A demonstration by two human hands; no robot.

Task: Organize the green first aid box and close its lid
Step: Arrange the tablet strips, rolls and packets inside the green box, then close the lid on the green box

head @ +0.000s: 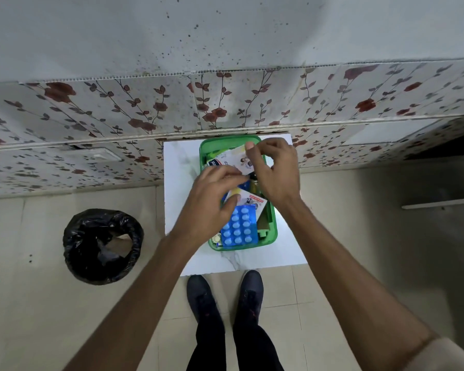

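Note:
The green first aid box (pixel 272 223) stands open on a small white table (pixel 177 183), its lid (pixel 225 141) tilted back towards the wall. Inside lie a blue blister pack of pills (pixel 239 227), a white printed packet (pixel 252 202) and other small items half hidden by my hands. My right hand (pixel 275 170) pinches the far edge of a white medicine packet (pixel 232 159) held above the box. My left hand (pixel 212 202) grips the same packet's near edge with its fingertips.
A bin lined with a black bag (pixel 102 246) stands on the tiled floor left of the table. A floral-patterned wall (pixel 118 116) rises right behind the table. My shoes (pixel 225 295) stand at the table's front edge.

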